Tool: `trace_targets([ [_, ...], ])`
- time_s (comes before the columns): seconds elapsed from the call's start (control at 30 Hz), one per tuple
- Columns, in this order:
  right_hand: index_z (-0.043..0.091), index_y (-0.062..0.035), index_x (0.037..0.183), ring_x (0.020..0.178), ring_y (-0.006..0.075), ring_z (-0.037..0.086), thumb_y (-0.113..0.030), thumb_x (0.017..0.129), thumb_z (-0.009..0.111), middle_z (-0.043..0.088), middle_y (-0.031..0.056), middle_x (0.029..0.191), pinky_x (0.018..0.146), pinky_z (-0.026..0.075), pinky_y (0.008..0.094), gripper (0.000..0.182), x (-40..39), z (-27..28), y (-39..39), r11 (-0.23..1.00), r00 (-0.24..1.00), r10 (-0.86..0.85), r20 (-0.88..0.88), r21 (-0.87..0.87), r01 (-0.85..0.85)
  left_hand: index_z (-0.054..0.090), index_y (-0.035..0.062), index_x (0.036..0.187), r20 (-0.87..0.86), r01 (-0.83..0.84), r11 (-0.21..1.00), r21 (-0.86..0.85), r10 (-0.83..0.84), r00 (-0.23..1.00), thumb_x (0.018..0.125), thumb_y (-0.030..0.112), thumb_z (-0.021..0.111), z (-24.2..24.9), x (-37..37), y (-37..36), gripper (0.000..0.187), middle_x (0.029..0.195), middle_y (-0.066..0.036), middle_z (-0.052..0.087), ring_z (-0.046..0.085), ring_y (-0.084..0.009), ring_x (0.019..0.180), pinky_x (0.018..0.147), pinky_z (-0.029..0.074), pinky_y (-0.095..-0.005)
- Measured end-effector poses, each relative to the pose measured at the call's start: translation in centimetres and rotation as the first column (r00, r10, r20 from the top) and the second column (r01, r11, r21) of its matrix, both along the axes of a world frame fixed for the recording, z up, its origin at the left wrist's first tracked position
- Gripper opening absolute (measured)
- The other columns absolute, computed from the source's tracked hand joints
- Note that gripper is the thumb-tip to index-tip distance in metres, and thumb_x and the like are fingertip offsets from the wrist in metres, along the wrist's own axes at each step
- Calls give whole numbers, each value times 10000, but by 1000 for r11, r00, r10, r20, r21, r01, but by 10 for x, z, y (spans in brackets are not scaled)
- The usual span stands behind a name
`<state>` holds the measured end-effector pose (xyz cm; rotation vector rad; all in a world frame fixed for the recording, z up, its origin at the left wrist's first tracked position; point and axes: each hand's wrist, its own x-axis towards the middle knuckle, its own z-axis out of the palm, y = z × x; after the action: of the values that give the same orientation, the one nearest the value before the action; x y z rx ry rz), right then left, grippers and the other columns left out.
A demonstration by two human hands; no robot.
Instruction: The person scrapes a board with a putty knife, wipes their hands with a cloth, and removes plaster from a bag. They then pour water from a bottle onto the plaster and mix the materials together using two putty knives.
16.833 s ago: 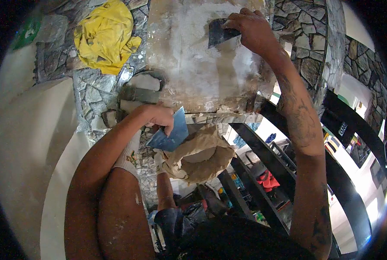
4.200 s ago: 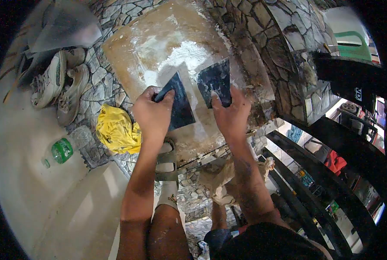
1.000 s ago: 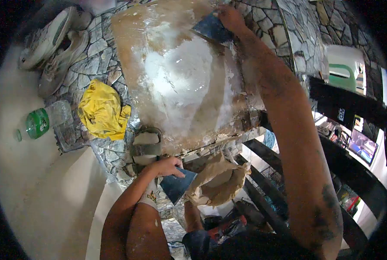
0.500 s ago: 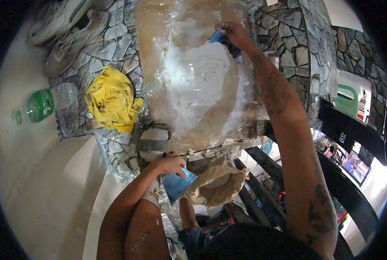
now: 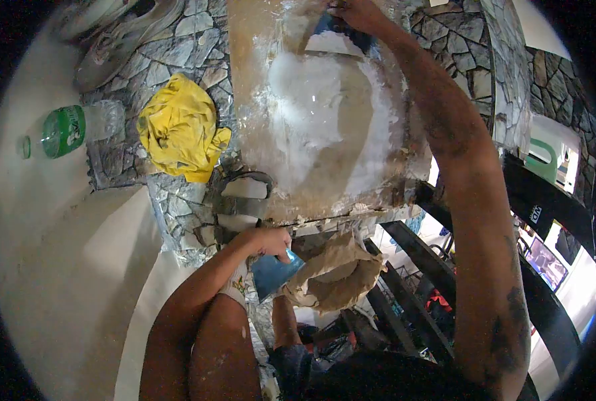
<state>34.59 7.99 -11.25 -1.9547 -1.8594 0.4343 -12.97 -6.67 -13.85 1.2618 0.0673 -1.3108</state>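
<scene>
At the far end of the board (image 5: pixel 248 80), my right hand (image 5: pixel 356 15) is closed on a wide putty knife (image 5: pixel 328 25) with white paste along its blade edge. Below that blade spreads a patch of white paste (image 5: pixel 304 90), crossed by a smooth greyish band. Near my knee, my left hand (image 5: pixel 270 242) grips a second putty knife (image 5: pixel 271 275), its bluish blade pointing down. Beside this blade, partly touching or overlapping it, is an open brown paper bag (image 5: pixel 341 267). The bag's contents are hard to make out.
A crumpled yellow cloth (image 5: pixel 181 130) lies left of the board, with a green-labelled plastic bottle (image 5: pixel 64 130) further left. Shoes (image 5: pixel 121 43) sit at the upper left. A strapped slipper-like item (image 5: pixel 244 187) is by the board's corner. Black slats (image 5: pixel 418 250) run along the right.
My right hand and its putty knife have moved toward the far end of the board, and white paste now shows on the blade. My left hand keeps its hold near the bag.
</scene>
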Motion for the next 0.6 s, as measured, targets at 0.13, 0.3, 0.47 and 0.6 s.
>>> trace_targets([
  [0.13,623,-62,1047,891,297,597,-192,810,592,634,161,977,794,475,395,272,-42,10,34,984,986,154,57,-102,-148,626,20,986,63,35,999,14,-36,997,627,373,780,-6,-2,-1,527,782,-90,647,606,-239,699,622,480,-374],
  [0.3,633,-113,1040,842,285,600,-209,756,635,650,102,871,809,405,428,300,-111,42,44,867,881,448,155,-316,-385,635,16,962,119,27,999,45,-32,992,630,342,764,-6,-3,-3,482,810,-96,654,607,-221,702,616,481,-368],
  [0.47,640,-136,931,782,259,576,-223,683,662,603,65,753,779,352,461,264,-140,85,31,794,670,605,430,-392,-465,641,27,963,85,144,989,15,-145,986,629,369,778,1,7,2,498,841,-116,646,607,-260,774,663,483,-386],
  [0.6,635,-134,894,803,251,571,-224,670,650,599,79,755,792,345,448,241,-149,108,9,842,682,539,494,-328,-428,649,22,936,132,138,989,47,-143,981,629,346,753,-1,5,-2,459,836,-115,653,610,-250,760,657,482,-381],
])
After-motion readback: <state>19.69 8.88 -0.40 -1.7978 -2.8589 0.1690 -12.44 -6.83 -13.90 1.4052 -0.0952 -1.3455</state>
